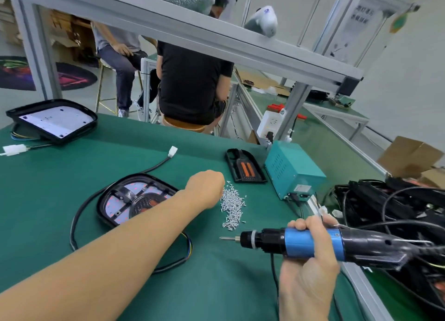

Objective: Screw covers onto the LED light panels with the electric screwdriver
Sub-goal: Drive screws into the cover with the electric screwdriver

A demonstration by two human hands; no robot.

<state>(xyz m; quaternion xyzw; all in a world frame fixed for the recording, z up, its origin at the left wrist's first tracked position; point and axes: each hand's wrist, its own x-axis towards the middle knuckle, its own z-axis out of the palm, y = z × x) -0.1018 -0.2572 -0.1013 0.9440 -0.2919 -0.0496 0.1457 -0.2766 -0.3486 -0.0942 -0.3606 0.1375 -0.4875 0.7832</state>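
In the head view, your left hand [206,188] reaches across the green counter [125,152] and sits at the upper left edge of the loose pile of screws [232,206], which spreads away from your knuckles toward about five o'clock. The fingers are turned down and away from the camera, curled toward the pile, so you cannot tell from here whether they already pinch a screw or only touch the heap. The open LED light panel [134,198], with its black cover [142,201] laid in it, lies at about nine o'clock from that hand, partly hidden under your forearm, its cable [79,214] looping round its left side. Your right hand [310,248] is wrapped firmly round the blue body of the electric screwdriver [301,242], fingers clamped on it. The tool lies nearly level, long axis running three to nine o'clock, bit [227,238] pointing left, just below the near end of the pile. The left hand is the nearer one to both screws and panel; the next move looks like lifting one screw and carrying it left to the panel, with the bit swinging down from level to meet it. A second panel [54,121] rests at the far left corner.
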